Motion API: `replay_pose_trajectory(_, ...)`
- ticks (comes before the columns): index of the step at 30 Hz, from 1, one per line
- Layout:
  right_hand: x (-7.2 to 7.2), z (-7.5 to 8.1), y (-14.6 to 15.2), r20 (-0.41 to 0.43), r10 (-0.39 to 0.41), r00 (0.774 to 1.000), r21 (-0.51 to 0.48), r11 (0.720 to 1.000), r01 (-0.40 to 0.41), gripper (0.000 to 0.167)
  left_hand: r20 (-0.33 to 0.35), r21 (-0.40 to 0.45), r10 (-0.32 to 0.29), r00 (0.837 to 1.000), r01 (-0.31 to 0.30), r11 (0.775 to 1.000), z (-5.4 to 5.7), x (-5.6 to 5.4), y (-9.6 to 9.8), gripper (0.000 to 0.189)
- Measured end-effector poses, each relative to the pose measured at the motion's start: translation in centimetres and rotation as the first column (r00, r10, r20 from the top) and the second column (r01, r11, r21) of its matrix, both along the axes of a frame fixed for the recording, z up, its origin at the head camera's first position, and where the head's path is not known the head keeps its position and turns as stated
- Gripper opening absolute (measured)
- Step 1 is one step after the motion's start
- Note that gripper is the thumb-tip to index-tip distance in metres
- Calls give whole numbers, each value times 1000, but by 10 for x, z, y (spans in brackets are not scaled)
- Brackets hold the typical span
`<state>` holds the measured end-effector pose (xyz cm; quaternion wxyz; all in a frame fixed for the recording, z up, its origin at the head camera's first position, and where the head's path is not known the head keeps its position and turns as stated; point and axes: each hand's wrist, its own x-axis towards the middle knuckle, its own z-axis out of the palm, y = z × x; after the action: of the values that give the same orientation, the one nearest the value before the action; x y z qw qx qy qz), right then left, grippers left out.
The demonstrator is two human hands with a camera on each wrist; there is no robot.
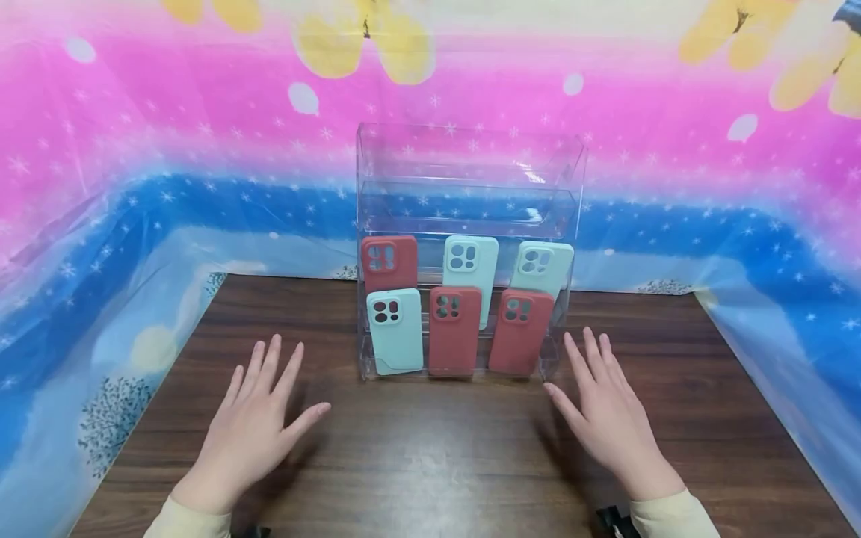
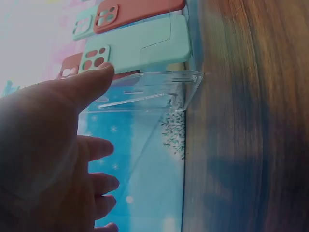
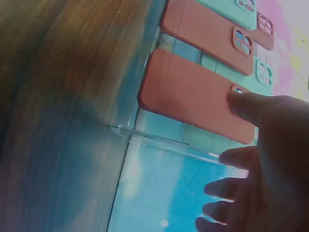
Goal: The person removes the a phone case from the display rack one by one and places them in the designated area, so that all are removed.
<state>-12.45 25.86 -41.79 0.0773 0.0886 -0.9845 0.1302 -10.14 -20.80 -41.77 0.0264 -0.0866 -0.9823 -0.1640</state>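
Observation:
A clear acrylic tiered stand (image 1: 471,213) holds several phone cases in its two lower rows. The front row has a mint case (image 1: 397,340) at left, a red case (image 1: 454,336) in the middle and another red case (image 1: 519,344) at right. Behind them stand a red case (image 1: 390,273), a mint case (image 1: 480,273) and a second mint case (image 1: 548,261). My left hand (image 1: 252,430), fingers spread, is left of the stand and holds nothing. On the other side, my right hand (image 1: 608,418) is also spread and bare, its fingertips near the stand's right front corner.
The stand rests toward the back of a dark wooden table (image 1: 424,463). A printed cloth (image 1: 222,142) in pink and blue rises behind the table and along both sides. The stand's upper tiers hold no cases.

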Motion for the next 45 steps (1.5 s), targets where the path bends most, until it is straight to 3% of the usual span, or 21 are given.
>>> replay_pose_trajectory(5, -12, 8, -6, -168, 26, 986, -7, 1000, -27, 72, -27, 8, -17, 999, 18, 1000, 0, -14, 1, 91)
replay_pose_trajectory(11, -24, 14, -10, -357, 49, 933, -46, 996, -70, 60, -48, 38, -48, 998, 50, 998, 1, -28, 7, 87)
replay_pose_trajectory(16, -33, 14, -10, -440, 39, 897, -85, 993, -85, 49, -59, 84, -78, 995, 83, 993, -2, -35, 12, 84)
replay_pose_trajectory(21, -42, 14, -12, -464, 51, 884, -126, 984, -123, 43, -84, 120, -97, 992, 107, 987, -6, -40, 15, 82)
replay_pose_trajectory(27, -52, 16, -14, -472, 29, 881, -190, 973, -134, 49, -67, 255, -100, 993, 114, 960, -9, -49, 23, 82)
replay_pose_trajectory(33, -59, 16, -14, -442, 13, 897, -253, 958, -138, 53, -98, 379, -133, 986, 161, 911, -16, -58, 31, 81)
replay_pose_trajectory(39, -63, 16, -12, -427, -2, 904, -300, 944, -139, 50, -70, 486, -167, 984, 180, 855, -21, -66, 37, 77)
replay_pose_trajectory(45, -64, 14, -13, -410, -7, 912, -332, 932, -143, 50, -66, 492, -162, 985, 174, 853, -25, -68, 41, 64)
